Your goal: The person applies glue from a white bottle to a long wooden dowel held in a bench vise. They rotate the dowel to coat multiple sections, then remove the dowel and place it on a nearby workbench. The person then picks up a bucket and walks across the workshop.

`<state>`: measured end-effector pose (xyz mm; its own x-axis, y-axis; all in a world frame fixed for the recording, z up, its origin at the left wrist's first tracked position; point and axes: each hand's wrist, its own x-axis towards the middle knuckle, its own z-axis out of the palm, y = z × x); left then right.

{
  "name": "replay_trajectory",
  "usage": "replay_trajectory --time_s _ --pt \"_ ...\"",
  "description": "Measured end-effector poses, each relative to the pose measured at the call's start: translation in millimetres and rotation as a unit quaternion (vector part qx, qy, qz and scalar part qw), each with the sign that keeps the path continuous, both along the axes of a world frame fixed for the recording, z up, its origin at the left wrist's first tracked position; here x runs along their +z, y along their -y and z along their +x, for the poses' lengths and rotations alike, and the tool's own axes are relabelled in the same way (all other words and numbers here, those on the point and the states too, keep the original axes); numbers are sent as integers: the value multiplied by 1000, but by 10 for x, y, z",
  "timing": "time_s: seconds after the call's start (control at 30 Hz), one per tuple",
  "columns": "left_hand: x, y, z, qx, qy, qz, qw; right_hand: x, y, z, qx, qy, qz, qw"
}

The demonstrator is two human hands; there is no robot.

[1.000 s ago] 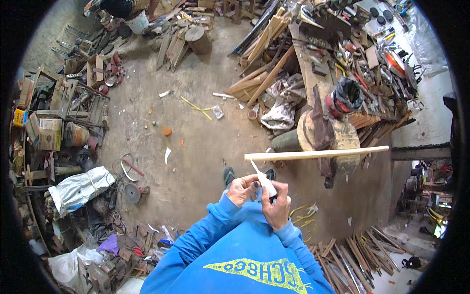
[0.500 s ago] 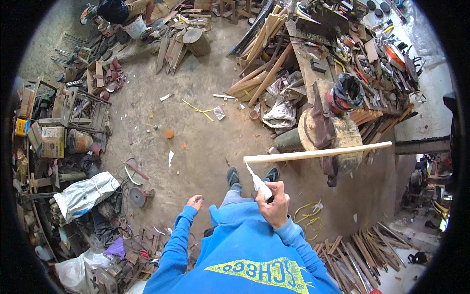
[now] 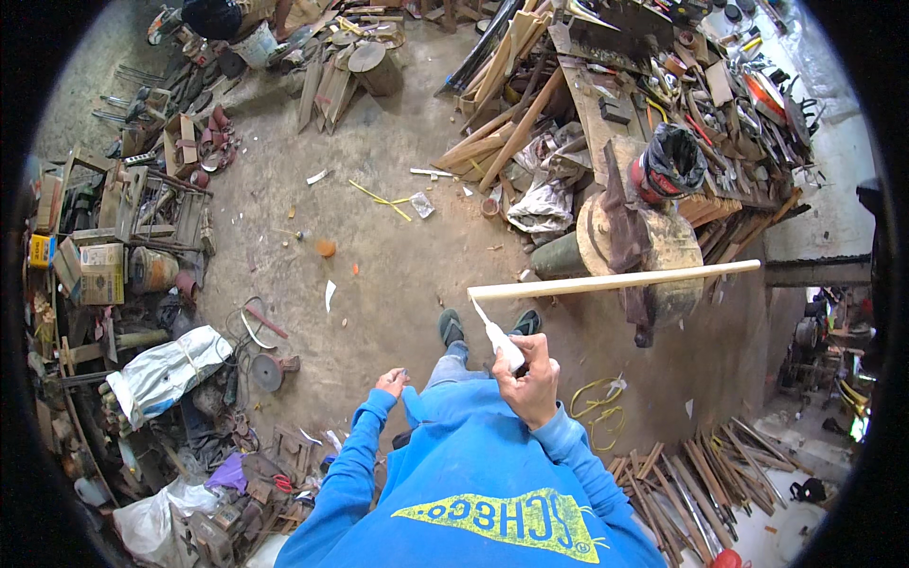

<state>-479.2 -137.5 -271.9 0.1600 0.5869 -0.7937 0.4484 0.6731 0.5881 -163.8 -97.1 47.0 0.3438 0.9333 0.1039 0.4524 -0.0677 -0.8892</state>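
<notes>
My right hand (image 3: 530, 383) is closed around a white squeeze bottle (image 3: 505, 348) with a long thin nozzle. The nozzle's tip is at the left end of a pale wooden strip (image 3: 568, 286). That strip lies level across a rusty metal vise (image 3: 625, 241) on a round wooden stump (image 3: 677, 248). Whether the vise jaws grip it, I cannot tell. My left hand (image 3: 391, 381) is low by my left side, away from the strip. Its fingers are curled together, and what they hold, if anything, is too small to make out.
A dark-lined can (image 3: 668, 168) stands behind the vise, beside a bench (image 3: 597, 123) heaped with tools and wood. Timber offcuts (image 3: 696, 492) lie at the lower right, near a yellow cord (image 3: 597, 412). Cluttered shelving and a white sack (image 3: 170, 374) line the left. Another person (image 3: 213, 17) sits at the far left.
My right hand and the bottle have shifted slightly up, the nozzle staying at the strip's end. My left hand has moved a little to the right and up.
</notes>
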Motion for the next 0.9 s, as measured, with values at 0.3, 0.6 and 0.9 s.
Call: replay_trajectory --time_s 0.3,0.6,0.9 --pt "0 -24 -56 37 2 -23 999 22 27 77 -26 -16 0 1000" --pt "-84 16 35 -5 0 -17 1000 36 149 310 -75 -14 -20 997" --pt "-37 42 232 -15 18 -4 1000 22 240 628 -119 -25 -41 992"
